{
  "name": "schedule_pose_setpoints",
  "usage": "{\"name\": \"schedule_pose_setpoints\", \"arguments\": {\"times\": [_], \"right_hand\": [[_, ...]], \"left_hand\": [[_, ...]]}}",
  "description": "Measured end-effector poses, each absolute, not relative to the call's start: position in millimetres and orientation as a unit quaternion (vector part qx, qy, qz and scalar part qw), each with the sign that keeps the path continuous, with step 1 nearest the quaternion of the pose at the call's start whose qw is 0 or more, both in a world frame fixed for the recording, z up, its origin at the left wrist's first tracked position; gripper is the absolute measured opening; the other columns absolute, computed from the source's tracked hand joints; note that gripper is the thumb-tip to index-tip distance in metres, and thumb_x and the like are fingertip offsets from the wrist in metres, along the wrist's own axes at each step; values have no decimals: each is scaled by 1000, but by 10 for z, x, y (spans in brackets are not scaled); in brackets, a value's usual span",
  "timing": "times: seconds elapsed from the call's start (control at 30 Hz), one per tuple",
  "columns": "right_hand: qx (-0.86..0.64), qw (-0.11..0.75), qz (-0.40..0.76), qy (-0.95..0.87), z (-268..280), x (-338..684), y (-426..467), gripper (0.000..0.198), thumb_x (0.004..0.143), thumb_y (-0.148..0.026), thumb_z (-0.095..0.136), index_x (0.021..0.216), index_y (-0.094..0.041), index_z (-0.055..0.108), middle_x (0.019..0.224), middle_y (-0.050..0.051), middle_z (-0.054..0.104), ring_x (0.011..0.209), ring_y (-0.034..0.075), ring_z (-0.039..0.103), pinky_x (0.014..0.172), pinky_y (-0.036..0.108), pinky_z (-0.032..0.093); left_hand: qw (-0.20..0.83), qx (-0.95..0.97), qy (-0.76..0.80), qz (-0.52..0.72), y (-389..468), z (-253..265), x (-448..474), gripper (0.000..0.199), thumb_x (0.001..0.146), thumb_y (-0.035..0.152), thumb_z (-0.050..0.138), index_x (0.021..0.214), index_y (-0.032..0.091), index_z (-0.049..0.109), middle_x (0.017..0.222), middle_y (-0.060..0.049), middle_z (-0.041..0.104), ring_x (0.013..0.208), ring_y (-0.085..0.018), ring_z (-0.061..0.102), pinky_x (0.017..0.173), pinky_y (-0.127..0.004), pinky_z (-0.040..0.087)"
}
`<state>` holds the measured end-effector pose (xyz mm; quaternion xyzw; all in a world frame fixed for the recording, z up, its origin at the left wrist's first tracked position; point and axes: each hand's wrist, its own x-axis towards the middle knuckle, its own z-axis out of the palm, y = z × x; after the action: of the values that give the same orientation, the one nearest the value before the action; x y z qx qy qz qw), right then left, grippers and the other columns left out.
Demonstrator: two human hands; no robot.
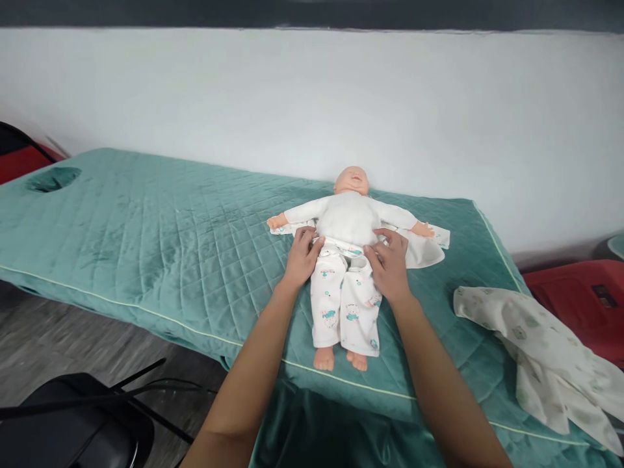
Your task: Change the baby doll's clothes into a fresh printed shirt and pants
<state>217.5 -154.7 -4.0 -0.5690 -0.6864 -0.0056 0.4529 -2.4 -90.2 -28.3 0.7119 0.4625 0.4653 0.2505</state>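
Observation:
A baby doll (348, 218) lies on its back, arms spread, its head toward the wall. It wears a white long-sleeved top and white printed trousers (325, 299), with bare feet below the cuffs. My left hand (303, 257) is at the left side of the waistband, thumb and fingers closed on the cloth. At the right side of the waistband, my right hand (390, 263) pinches the trousers the same way. Beneath the doll's arms and back lies a spread white printed garment (424, 252). My fingertips are partly hidden in the folds.
The doll rests on a massage bed with a green quilted cover (195, 240) and a face hole (53, 179). A printed cloth (541, 351) hangs over the near right edge. Red chairs (580, 299) stand at the right, a black chair (73, 422) at lower left. A white wall (312, 97) runs behind.

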Motion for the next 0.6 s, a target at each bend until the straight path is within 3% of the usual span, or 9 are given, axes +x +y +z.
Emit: {"name": "schedule_pose_setpoints", "arguments": {"times": [0.33,0.6], "right_hand": [[-559,456,4,-693,-105,2233,-1472,34,97,-39,55,68,-23,54,127,9,57,120,28,46,103,50,41],[-568,458,6,-684,-130,2242,-1470,37,97,-43,55,66,-22,53,126,8,57,117,28,47,102,49,42]], "left_hand": [[242,718,466,457,-1187,-250,-93,32,101,44,44,84,21,58,124,-11,53,123,-22,54,110,-39,43],[233,722,453,469,-1415,-255,-122,34,101,43,45,78,20,55,125,-11,53,111,-20,58,106,-40,45]]}}
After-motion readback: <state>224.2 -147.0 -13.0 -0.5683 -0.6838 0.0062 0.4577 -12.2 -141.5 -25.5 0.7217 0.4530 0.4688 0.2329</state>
